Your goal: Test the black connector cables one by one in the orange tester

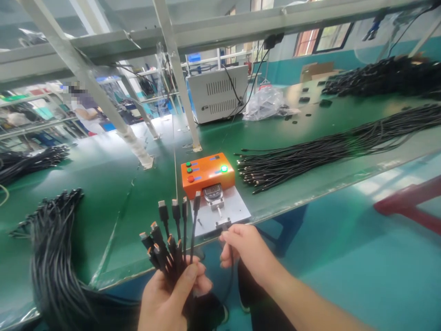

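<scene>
My left hand (175, 294) is closed round a bunch of black USB cables (172, 250), their metal plugs with orange insides fanned upward. My right hand (241, 243) pinches the end of one black USB cable (230, 276) at the front fixture of a metal plate (237, 207); its plug is mostly hidden by fingers and fixture. On that plate sits a small digital gauge (212, 193), its reading too small to make out. Behind stands an orange test box (203, 168) with green and red buttons and a lit green lamp (223, 168).
Long black cables (310, 156) lie along the right of the green table (113, 197). Another cable bundle (51, 239) hangs over its front edge at left. White posts (182, 78), a grey metal case (218, 94) and a plastic bag (263, 103) stand behind. A person (84, 108) is far left.
</scene>
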Motion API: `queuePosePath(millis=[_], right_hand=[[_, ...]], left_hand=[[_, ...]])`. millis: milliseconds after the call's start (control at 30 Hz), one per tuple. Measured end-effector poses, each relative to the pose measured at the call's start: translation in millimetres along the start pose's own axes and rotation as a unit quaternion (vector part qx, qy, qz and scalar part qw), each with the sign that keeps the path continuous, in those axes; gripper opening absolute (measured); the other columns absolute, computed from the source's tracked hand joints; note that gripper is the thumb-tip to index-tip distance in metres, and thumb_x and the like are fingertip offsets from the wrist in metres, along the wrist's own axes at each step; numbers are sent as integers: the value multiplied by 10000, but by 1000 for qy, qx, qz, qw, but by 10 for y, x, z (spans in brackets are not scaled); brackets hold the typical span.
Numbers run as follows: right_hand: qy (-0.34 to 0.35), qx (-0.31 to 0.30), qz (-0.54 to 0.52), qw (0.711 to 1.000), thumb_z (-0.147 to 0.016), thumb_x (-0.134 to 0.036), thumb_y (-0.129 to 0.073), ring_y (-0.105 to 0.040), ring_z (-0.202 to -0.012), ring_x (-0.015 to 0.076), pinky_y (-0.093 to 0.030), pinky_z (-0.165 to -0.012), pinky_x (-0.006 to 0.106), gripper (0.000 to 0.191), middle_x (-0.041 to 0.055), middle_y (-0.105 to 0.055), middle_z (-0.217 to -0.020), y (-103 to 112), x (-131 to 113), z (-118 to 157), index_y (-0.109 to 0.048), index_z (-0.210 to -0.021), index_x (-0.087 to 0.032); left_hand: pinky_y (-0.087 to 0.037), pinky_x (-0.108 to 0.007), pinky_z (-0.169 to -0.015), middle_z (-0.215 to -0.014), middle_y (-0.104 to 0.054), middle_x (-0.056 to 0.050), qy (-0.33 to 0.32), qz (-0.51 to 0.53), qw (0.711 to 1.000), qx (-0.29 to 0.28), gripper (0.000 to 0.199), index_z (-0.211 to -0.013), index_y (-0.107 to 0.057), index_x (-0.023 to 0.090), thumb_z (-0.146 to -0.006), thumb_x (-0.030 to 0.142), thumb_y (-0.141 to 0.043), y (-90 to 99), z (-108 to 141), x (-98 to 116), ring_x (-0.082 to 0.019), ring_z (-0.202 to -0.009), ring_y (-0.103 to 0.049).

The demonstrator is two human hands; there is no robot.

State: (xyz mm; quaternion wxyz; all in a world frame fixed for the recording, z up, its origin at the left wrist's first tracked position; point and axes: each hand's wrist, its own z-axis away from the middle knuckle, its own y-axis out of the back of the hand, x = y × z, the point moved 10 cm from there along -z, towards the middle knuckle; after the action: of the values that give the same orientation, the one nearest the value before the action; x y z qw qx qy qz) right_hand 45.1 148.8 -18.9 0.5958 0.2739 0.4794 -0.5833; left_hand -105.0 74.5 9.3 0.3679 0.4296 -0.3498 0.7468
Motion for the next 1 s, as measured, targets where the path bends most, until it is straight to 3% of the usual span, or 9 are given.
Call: queuePosePath(millis=[367, 533, 667, 733, 800, 900, 933, 1000], right_hand=[[4, 0, -12, 1000, -734, -277, -488, -554, -379, 114, -424, -475, 242, 178, -19, -578, -434, -17, -23, -26, -529, -617, -149], [6, -1, -16, 1000, -728, -275, -483, -553, -372, 121, -422, -460, 244, 161, -22, -576, -427, -40, -1, -53, -518, -636, -147], [-2, -36, -3, 999, -744, -264, -455, -596, -432, 142, -422, -468, 243, 146, 4, -615, -480, -51, 108, 0, -499, -657, -157], [-20, -61, 57, 996, -756, -251, -437, -608, -467, 155, -423, -482, 249, 149, 24, -638, -511, 4, 216, 63, -487, -639, -173], [-16, -31, 218, 975, -751, -252, -477, -627, -531, 189, -433, -530, 282, 178, 54, -649, -533, 202, 247, 125, -493, -586, -187], [62, 112, 452, 883, -746, -309, -564, -647, -719, 273, -433, -669, 365, 181, 112, -678, -663, 531, -102, 264, -592, -612, -191], [101, 138, 451, 876, -763, -347, -560, -640, -790, 285, -428, -717, 382, 175, 117, -689, -755, 538, -262, 326, -638, -707, -200], [171, 98, 314, 929, -812, -413, -504, -622, -889, 261, -433, -789, 374, 267, 90, -680, -935, 379, -497, 409, -642, -960, -239]], left_hand=[[-478, -248, -477, -578, -643, -13, -4, -3, 1000, 15, 265, -667, -661, 144, -509, 297, -809, -85, 48, 115, -136, -472, -559], [-446, -227, -479, -471, -608, -8, -17, -16, 999, -34, 244, -699, -667, 152, -582, 337, -775, -87, 1, 80, -136, -467, -540], [-439, -222, -498, -455, -603, -5, -44, -51, 996, -59, 211, -705, -669, 153, -637, 339, -742, -85, -25, 83, -132, -467, -541], [-440, -231, -507, -461, -606, -8, -56, -67, 994, -66, 212, -701, -673, 146, -640, 339, -738, -98, -24, 85, -139, -473, -548], [-436, -235, -511, -456, -608, -12, -70, -80, 992, -72, 221, -700, -676, 141, -647, 349, -728, -122, -13, 92, -142, -470, -550], [-426, -236, -510, -444, -610, -15, -76, -93, 989, -85, 233, -693, -677, 142, -656, 368, -716, -172, 10, 69, -140, -460, -546], [-424, -236, -508, -447, -614, -18, -75, -100, 988, -95, 239, -693, -678, 141, -656, 374, -714, -200, 18, 51, -140, -460, -546], [-427, -244, -511, -458, -626, -29, -69, -124, 982, -122, 254, -697, -682, 135, -655, 384, -712, -275, 41, 0, -146, -464, -551]])
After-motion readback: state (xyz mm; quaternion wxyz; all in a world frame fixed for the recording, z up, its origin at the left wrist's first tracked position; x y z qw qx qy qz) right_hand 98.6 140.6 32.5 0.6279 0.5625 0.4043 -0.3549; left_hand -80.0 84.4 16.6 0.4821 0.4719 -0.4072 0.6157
